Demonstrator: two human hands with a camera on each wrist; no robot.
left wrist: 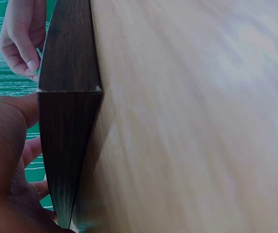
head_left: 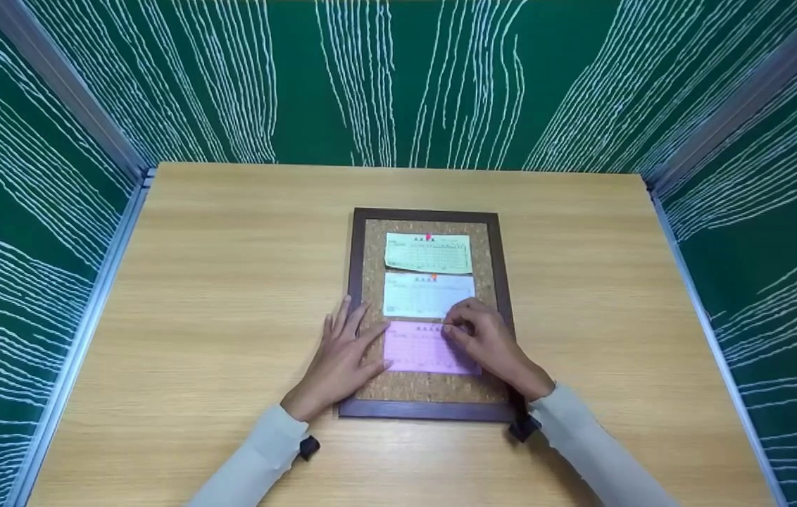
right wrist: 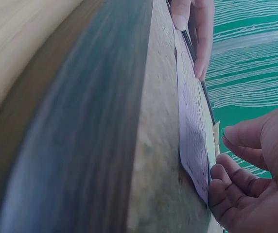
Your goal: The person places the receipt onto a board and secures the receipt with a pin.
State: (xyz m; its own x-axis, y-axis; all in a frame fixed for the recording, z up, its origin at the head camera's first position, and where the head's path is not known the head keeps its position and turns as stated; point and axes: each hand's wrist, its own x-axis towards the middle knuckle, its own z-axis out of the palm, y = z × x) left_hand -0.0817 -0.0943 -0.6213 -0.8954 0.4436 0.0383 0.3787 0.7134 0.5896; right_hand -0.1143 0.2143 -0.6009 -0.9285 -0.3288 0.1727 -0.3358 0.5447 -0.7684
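A corkboard [head_left: 409, 387] in a dark wooden frame lies on the table. Three printed slips are on it, one above another: a pale green slip [head_left: 434, 262] and a white slip [head_left: 416, 299], both pinned, and a pink slip [head_left: 416, 352] lowest. My left hand [head_left: 342, 359] is spread over the frame's left side, thumb and index fingertips on the pink slip's left edge. At that slip's upper right, my right hand [head_left: 486, 341] pinches a tiny greenish push pin [right wrist: 223, 131] between thumb and index finger. The fingers largely hide the pin.
A red push pin [head_left: 428, 236] holds the green slip at its top, an orange push pin [head_left: 434, 277] the white one. The wooden table [head_left: 229, 246] extends around the board. Green panels with white wavy lines [head_left: 405, 84] stand at the back and sides.
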